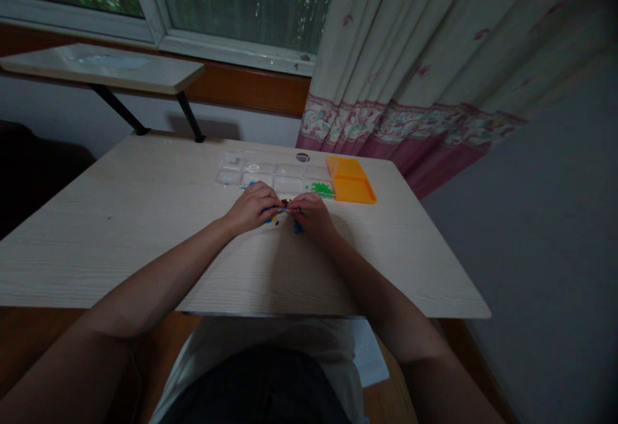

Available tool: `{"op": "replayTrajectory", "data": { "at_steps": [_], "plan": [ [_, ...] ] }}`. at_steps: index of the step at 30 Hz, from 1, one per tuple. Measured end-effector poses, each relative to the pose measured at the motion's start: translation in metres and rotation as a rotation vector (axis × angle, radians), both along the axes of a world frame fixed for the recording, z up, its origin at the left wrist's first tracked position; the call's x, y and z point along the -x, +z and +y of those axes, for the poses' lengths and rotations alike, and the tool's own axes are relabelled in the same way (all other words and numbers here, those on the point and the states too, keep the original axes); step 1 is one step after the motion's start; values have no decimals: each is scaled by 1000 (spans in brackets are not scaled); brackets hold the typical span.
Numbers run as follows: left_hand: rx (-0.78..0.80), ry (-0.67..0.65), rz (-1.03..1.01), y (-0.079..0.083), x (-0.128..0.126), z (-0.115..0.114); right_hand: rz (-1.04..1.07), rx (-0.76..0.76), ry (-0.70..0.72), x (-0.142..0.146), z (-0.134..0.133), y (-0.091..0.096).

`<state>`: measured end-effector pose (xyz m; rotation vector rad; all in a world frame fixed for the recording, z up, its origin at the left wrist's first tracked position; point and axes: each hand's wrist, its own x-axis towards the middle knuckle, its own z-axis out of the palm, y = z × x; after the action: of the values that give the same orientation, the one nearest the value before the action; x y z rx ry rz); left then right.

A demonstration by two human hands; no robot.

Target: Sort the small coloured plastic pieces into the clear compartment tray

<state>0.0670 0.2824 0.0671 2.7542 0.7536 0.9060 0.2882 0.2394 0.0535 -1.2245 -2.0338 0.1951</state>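
Observation:
My left hand [255,208] and my right hand [313,215] meet over the middle of the table, fingertips nearly touching. Fingers on both are curled into a pinch; whatever is between them is too small to make out. Around the fingertips lie small blue pieces [298,226], a yellow piece [275,220] and dark brown pieces [284,202], partly covered by the hands. Just beyond stands a clear compartment tray [288,183]. Small green pieces [320,188] sit in its near right compartment, and a few blue ones show behind my left hand.
An orange tray [355,189] with two sections adjoins the clear tray's right end. A dark oval spot [302,157] shows behind the clear tray. At the back left a raised shelf [103,67] stands on black legs. A curtain [386,76] hangs behind the table's right side.

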Motion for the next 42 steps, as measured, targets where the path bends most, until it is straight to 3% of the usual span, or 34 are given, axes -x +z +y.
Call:
{"op": "replayTrajectory", "data": {
  "at_steps": [13, 31, 42],
  "plan": [
    [-26, -31, -14, 0, 0, 0, 83, -69, 56, -2, 4, -6],
    [-14, 12, -32, 2, 2, 1, 77, -76, 25, 0, 1, -2],
    [-27, 490, -284, -12, 32, 39, 40, -107, -73, -5, 7, -11]
  ]
}}
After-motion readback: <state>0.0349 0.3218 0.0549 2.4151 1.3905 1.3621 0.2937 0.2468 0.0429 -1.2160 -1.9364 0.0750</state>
